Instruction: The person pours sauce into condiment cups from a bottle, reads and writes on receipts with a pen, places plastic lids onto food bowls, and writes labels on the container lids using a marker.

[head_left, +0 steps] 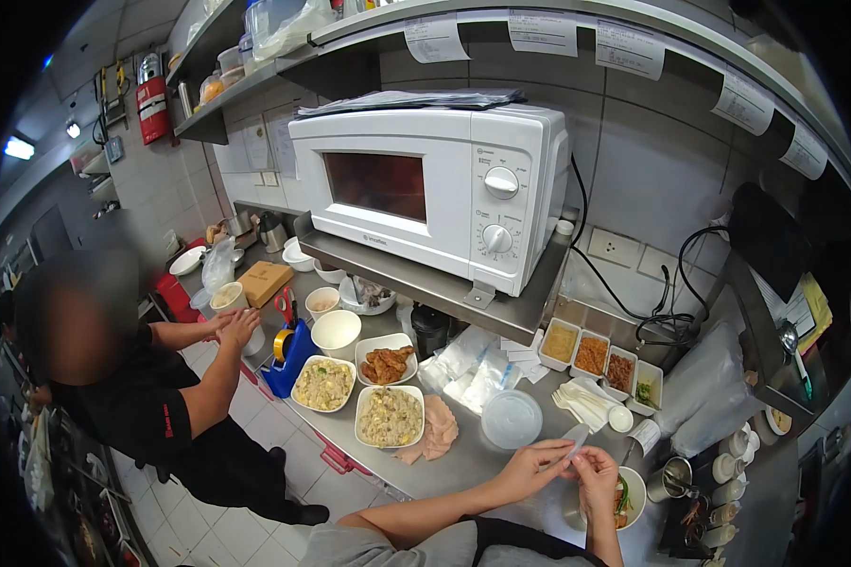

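Note:
My left hand (pixel 536 465) and my right hand (pixel 597 480) are close together over the counter's front edge, fingers pinched on a small, translucent, pale item (pixel 576 438). Just beyond my right hand, partly hidden by it, is a white bowl (pixel 636 498) with food and green pieces. A round translucent lid or container (pixel 512 419) rests on the counter beyond my left hand. Farther left stand two containers of rice (pixel 390 417) and one of fried pieces (pixel 387 365), beside a crumpled cloth (pixel 434 430).
A co-worker (pixel 113 378) stands at the left, hands together. The white oven (pixel 435 189) sits on a raised shelf. Small food trays (pixel 591 353) line the wall. Metal cups (pixel 671 477) and bottles stand right. A blue tape dispenser (pixel 292 362) is left.

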A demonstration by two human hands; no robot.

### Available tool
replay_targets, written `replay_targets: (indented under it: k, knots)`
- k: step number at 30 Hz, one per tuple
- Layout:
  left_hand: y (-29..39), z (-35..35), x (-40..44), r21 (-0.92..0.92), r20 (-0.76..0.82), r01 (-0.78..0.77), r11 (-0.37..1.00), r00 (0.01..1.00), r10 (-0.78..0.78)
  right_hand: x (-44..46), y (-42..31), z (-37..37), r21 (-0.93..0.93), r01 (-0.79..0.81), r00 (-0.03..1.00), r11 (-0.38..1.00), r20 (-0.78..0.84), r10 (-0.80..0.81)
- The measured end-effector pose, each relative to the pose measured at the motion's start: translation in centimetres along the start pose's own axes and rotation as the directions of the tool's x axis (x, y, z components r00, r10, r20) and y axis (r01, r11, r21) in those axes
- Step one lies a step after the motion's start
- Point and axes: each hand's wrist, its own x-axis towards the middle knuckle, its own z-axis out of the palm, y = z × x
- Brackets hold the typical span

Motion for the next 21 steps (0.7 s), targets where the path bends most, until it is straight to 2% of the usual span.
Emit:
replay_targets:
  k: [1,4,7,9,11,16,21]
  knots:
    - [0.5,-0.1,0.0,-0.035,-0.009,0.006,0.999,1.000,-0.006,0.0,-0.3,0.2,-0.004,-0.005,1.000,1.000,-0.001,0.005]
    - [2.7,-0.7,0.0,0.050,-0.037,0.082,0.995,0.996,-0.080,-0.3,-1.4,1.0,-0.197,-0.003,1.000,0.980,0.017,0.006]
    - [3.6,-0.4,0.1,-0.126,-0.115,0.081,0.989,0.989,-0.095,-0.4,-1.7,0.8,-0.355,0.040,0.998,0.934,0.059,-0.020]
    - [4.2,-1.0,0.3,-0.073,-0.044,0.078,0.994,0.996,-0.081,-0.6,-3.2,1.9,-0.373,0.061,0.995,0.926,0.093,-0.029]
    - [4.4,-1.4,0.4,-0.033,0.031,0.065,0.997,0.997,-0.064,-0.6,-3.6,1.6,-0.382,0.051,0.991,0.923,0.137,0.002]
    - [5.4,-1.2,0.1,-0.136,0.039,0.082,0.987,0.996,-0.077,-1.1,-3.2,1.3,-0.159,0.036,0.988,0.987,0.155,-0.011]
    - [5.1,-1.2,0.1,-0.210,0.063,0.091,0.974,0.995,-0.079,-1.0,-2.8,0.8,-0.096,0.029,0.985,0.995,0.171,-0.013]
